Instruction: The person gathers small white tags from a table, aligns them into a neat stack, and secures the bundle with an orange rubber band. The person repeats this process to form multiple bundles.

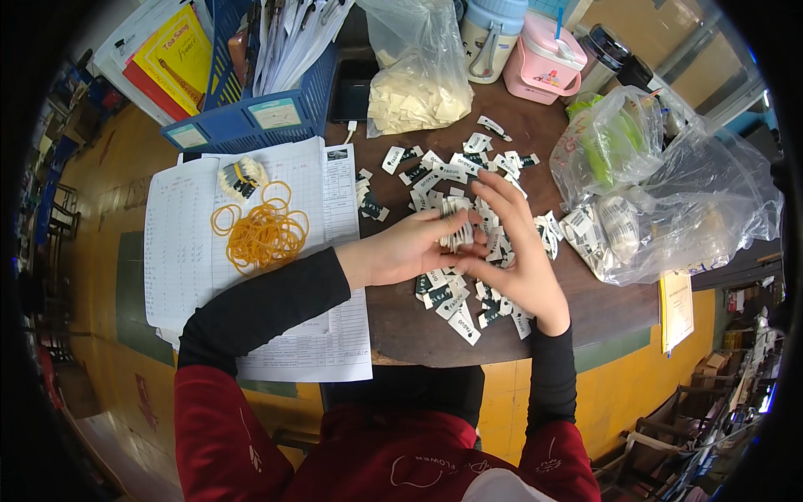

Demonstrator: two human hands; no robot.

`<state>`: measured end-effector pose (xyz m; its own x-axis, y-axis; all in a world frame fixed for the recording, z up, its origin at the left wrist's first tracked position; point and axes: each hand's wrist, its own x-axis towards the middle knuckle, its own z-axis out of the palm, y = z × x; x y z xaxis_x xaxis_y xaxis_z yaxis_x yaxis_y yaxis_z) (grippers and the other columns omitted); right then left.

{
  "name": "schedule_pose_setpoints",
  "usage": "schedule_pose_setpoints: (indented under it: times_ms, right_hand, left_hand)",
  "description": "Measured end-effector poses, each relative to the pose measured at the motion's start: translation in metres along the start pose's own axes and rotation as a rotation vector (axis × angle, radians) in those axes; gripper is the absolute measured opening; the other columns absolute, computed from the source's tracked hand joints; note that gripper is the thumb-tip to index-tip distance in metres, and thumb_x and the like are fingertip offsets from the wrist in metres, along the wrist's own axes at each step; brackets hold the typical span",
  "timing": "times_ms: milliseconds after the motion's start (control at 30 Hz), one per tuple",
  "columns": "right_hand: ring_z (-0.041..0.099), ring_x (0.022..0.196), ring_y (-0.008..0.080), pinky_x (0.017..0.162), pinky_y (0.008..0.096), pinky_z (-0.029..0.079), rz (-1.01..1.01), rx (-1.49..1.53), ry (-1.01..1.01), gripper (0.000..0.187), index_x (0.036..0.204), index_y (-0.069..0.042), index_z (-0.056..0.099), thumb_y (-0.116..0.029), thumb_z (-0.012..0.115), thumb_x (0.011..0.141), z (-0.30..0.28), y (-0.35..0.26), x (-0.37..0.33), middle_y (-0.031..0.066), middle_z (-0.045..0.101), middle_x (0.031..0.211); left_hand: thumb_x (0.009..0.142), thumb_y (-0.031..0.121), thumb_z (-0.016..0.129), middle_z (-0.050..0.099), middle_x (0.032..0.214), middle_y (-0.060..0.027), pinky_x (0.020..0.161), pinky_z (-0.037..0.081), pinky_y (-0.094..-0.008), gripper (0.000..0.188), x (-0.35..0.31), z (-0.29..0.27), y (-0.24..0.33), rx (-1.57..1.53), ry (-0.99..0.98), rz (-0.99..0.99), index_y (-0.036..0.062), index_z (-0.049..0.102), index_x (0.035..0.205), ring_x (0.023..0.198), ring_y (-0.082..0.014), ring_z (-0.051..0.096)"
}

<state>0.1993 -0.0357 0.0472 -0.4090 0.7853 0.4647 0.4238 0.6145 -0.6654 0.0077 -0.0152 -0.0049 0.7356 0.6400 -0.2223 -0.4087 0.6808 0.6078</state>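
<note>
A small stack of white fabric labels (455, 224) stands on edge in my left hand (410, 247), pinched between thumb and fingers. My right hand (523, 259) is beside it on the right, fingers and thumb spread apart around the stack's end and nothing visibly gripped. Whether its fingertips touch the stack is hard to tell. Beneath and around both hands lies a loose spread of white and dark green labels (456, 297) with printing. Another bundle of labels (242, 178), bound with a band, rests on the papers at the left, beyond a heap of yellow rubber bands (266, 233).
Written sheets (180, 268) cover the table's left side. Behind them stands a blue file basket (280, 113) of papers. A clear bag of cream pieces (418, 96), a light blue flask (493, 33) and a pink container (544, 58) line the back. Plastic bags (661, 209) fill the right.
</note>
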Motion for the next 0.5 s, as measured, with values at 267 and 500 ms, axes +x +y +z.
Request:
schedule_pose_setpoints:
  times_ms: [267,500]
  right_hand:
    - [0.055,0.098,0.0296,0.082,0.0407,0.043,-0.061,-0.514,0.263,0.026,0.083,-0.008,0.064,-0.012,0.084,0.067,0.031,-0.006,-0.014,0.0081,0.059,0.103]
    - [0.056,0.095,0.0259,0.081,0.0381,0.042,-0.156,-0.533,0.265,0.018,0.083,-0.008,0.068,-0.006,0.08,0.071,0.036,-0.009,-0.016,0.0043,0.06,0.101]
  left_hand:
    - [0.107,0.041,0.041,0.059,0.119,-0.002,0.097,0.048,-0.0356,0.033,0.001,0.002,0.0,-0.136,-0.004,0.181,0.0143,0.054,0.119,0.109,-0.0162,0.059]
    - [0.107,0.041,0.04,0.057,0.114,-0.0002,0.099,0.046,-0.0349,0.031,-0.003,0.005,-0.006,-0.18,-0.008,0.174,0.0151,0.054,0.116,0.108,-0.014,0.057]
